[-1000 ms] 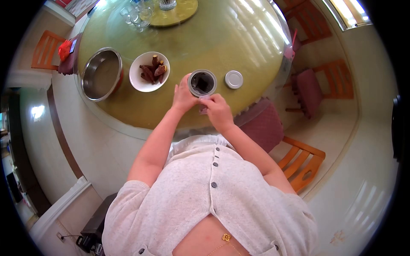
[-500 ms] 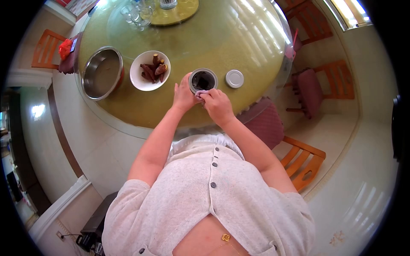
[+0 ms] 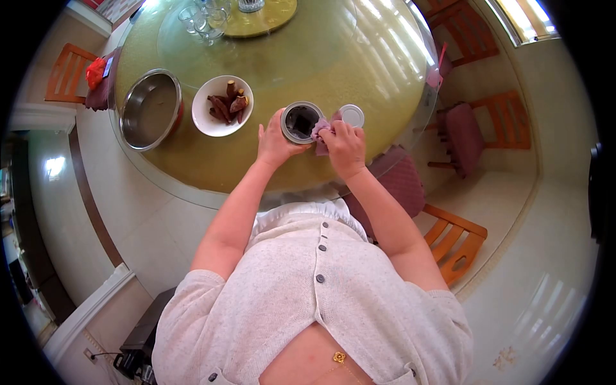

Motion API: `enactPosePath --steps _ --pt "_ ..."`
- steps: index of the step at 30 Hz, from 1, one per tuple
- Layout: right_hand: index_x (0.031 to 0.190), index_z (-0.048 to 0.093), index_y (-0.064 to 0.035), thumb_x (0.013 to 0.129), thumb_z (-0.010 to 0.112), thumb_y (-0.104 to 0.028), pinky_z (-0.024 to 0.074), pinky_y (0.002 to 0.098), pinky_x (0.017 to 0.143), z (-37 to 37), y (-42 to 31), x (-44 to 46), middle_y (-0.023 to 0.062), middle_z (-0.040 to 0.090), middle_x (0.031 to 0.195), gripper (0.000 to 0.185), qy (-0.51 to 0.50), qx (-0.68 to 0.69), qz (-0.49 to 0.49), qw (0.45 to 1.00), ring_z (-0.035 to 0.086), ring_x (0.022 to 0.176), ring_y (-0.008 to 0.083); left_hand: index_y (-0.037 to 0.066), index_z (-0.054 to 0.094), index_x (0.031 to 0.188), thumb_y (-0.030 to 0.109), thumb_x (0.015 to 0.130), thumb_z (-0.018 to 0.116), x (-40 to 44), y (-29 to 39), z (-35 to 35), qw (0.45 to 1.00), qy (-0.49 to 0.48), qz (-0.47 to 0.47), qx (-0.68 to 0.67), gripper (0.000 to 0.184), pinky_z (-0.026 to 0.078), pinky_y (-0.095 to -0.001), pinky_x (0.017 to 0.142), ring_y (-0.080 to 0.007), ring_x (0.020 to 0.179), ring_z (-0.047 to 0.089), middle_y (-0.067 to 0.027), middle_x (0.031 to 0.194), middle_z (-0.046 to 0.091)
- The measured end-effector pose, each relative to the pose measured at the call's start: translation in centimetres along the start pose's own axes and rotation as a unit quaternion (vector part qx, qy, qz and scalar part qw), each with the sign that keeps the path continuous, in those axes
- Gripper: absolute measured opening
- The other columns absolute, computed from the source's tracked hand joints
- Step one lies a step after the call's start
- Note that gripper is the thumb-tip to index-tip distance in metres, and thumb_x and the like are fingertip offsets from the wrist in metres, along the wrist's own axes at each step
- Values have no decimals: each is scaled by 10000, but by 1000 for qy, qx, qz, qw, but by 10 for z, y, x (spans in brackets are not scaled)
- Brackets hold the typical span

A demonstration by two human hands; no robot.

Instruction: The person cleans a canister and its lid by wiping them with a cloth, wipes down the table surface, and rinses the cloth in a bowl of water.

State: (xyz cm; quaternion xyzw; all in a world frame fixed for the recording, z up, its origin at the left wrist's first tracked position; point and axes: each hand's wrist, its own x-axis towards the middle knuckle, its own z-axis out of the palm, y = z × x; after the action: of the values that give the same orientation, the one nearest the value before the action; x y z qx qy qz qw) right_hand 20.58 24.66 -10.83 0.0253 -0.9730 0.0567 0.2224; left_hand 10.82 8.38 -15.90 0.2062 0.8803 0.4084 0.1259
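Note:
An uncovered round jar (image 3: pixel 302 122) with a pale rim and dark inside stands near the table's front edge. My left hand (image 3: pixel 276 142) is wrapped around its left side, steadying it. In my right hand (image 3: pixel 346 149) a crumpled light purple cloth (image 3: pixel 320 131) is pinched, close against the jar's right rim. Just beyond my right fingers lies a round silver-white lid (image 3: pixel 352 115), partly covered by them and the cloth. What the dark inside of the jar holds I cannot make out.
Left of the jar, a white bowl (image 3: pixel 201 120) holds several purple-skinned sweet potatoes (image 3: pixel 224 106). A steel basin (image 3: pixel 128 122) sits at the table's left edge. Glasses (image 3: pixel 204 29) stand far back beside a turntable (image 3: pixel 269 24). Chairs (image 3: pixel 463 138) surround the glass-topped table (image 3: pixel 276 70).
My right hand and the cloth have moved right, from the jar's front rim to its right side, by the lid. My left hand keeps its hold on the jar.

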Motion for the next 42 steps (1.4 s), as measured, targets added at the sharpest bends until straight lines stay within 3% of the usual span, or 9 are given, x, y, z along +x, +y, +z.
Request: enactPosePath --steps 8,16,23,32,35,37,38,40,42 --pt "841 628 -169 768 559 -165 374 345 735 14 -17 -8 4 557 914 100 6 36 -24 999 559 856 172 150 353 1341 465 490 847 -4 -2 6 1000 24 -6 16 1033 209 -632 1057 -246 1263 438 -46 1350 465" --pt "990 596 -179 784 543 -157 353 343 743 33 -67 -2 -13 550 904 213 22 17 2 1000 555 882 154 137 307 1369 390 641 779 -2 -25 20 998 39 10 49 904 190 -643 1062 -262 1258 449 -69 1354 468" --pt "937 608 -214 777 568 -169 335 340 712 13 -25 -15 -12 513 858 170 12 33 -5 999 539 833 154 177 361 1336 471 550 820 -5 5 3 999 5 -23 42 957 191 -645 1061 -241 1242 466 -32 1330 490" --pt "918 669 -184 762 601 -126 382 356 710 20 12 0 22 543 828 180 47 58 129 989 562 795 192 174 387 1318 569 502 811 -4 10 0 999 23 -17 34 1001 191 -642 1062 -225 1244 460 -19 1319 493" --pt "920 691 -100 769 566 -60 441 354 669 36 28 10 64 607 804 200 47 253 249 934 590 732 215 178 382 1323 543 507 817 -3 12 -4 999 7 -24 33 994 191 -640 1065 -226 1252 451 -18 1323 491" --pt "890 684 -7 798 535 -38 471 326 604 39 33 22 98 649 771 178 -9 454 358 816 600 665 201 181 385 1322 513 510 823 -3 10 -2 999 10 -20 39 981 192 -641 1065 -227 1257 445 -17 1323 491" --pt "890 684 -7 798 535 -38 471 326 604 42 34 29 98 649 771 178 -9 454 358 815 600 665 201 181 385 1322 513 510 823 -2 10 -1 999 10 -19 39 981 192 -641 1065 -227 1257 445 -17 1323 491" --pt "857 672 41 824 555 -75 467 282 600 51 31 42 85 663 748 168 -60 562 457 687 589 668 132 185 387 1321 486 508 829 -2 11 -1 999 10 -26 40 972 192 -644 1065 -226 1261 442 -15 1327 487" --pt "855 672 37 817 587 -94 461 270 571 55 32 50 70 653 728 161 -78 518 457 719 581 643 122 185 388 1320 484 508 828 -2 13 -2 999 4 -30 38 971 192 -645 1065 -226 1262 440 -15 1328 486"
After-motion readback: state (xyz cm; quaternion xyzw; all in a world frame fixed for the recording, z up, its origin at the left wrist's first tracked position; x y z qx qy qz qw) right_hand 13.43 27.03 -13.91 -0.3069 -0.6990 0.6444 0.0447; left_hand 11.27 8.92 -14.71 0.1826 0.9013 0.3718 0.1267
